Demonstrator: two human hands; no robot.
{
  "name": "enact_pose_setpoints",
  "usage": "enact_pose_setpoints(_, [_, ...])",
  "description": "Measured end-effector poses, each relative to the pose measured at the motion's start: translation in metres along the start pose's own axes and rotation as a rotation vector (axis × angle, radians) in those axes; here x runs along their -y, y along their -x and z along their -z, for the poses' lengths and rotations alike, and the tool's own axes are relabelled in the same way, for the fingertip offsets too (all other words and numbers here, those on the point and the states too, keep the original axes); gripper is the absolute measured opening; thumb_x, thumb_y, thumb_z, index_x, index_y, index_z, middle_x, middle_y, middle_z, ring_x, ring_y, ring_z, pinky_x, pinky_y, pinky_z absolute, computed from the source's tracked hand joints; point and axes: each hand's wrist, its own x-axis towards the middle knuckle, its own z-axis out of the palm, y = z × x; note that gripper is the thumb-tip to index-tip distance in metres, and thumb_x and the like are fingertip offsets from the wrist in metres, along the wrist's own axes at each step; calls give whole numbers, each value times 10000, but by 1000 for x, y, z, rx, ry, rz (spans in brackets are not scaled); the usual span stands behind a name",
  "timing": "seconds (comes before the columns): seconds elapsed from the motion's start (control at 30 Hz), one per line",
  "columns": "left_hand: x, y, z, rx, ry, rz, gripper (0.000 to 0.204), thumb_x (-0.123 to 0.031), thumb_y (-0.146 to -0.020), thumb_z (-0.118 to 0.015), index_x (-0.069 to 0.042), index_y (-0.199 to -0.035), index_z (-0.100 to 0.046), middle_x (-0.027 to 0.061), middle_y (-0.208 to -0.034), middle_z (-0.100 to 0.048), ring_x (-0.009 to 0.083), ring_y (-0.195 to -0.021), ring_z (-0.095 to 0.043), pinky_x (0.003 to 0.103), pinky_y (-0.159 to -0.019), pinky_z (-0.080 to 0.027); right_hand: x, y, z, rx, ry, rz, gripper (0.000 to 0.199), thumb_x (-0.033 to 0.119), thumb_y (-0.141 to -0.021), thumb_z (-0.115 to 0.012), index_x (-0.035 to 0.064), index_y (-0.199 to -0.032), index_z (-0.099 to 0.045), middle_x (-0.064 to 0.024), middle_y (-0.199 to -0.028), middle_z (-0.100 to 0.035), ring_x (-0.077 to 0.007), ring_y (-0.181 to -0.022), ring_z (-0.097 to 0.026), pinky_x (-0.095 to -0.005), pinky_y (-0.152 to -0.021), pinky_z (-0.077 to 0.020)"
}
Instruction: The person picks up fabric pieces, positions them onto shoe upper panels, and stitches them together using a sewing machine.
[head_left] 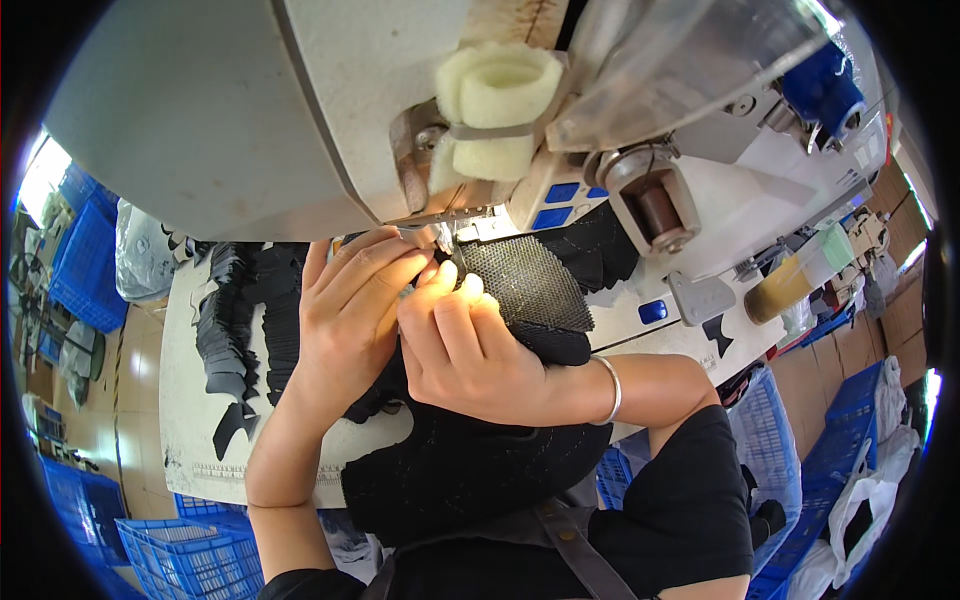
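Beneath the head of a sewing machine (220,110), both my hands are close together at a piece of black mesh fabric (525,280). My left hand (350,305) bends over the fabric's left edge, its fingers pressed together beside the presser foot. My right hand (470,345), with a silver bangle (612,390) at the wrist, is curled in a pinch on the near edge. The fingers hide most of the gripped edge. More black fabric (480,470) hangs toward my lap, over the front of the table.
Stacks of black cut pieces (228,330) lie left of my hands on the white table (185,420). A brown thread spool (660,212) sits right of the machine head. Blue crates (190,560) stand below left; another blue crate (765,430) is at the right.
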Motion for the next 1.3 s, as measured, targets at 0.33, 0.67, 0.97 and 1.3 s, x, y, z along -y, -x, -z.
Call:
enact_pose_setpoints(0.33, [2,1,-2,-92,-166,-190,257,-72,-686,-694,-26,-939,-697,74,-958,-649,264,-913,-646,398,-820,-526,-68,29,33,234,-1184,-251,419,38,-663,-702,-7,-1078,-663,-135,-1072,-646,-271,-1011,-644,-410,-894,-523])
enact_pose_setpoints(0.67, [-6,-1,-14,-43,57,-171,463,8,-620,-688,-5,-1083,-678,90,-968,-556,295,-951,-613,419,-833,-534,-58,23,22,-24,-710,-36,167,64,-688,-729,54,-824,-633,-24,-893,-599,-153,-832,-616,-336,-771,-466])
enact_pose_setpoints(0.97, [2,-8,-8,-106,76,-186,295,-20,-637,-686,-15,-932,-686,60,-901,-635,227,-839,-663,367,-791,-570,-58,31,16,-127,-765,-126,159,128,-719,-708,94,-872,-731,6,-862,-683,-116,-703,-636,-333,-818,-403])
enact_pose_setpoints(1.3, [4,-3,-14,-140,91,-144,309,43,-616,-744,-57,-906,-720,53,-884,-675,254,-846,-687,363,-796,-583,-48,35,10,-189,-773,-186,183,130,-703,-696,71,-874,-724,-2,-869,-682,-133,-749,-657,-328,-779,-406])
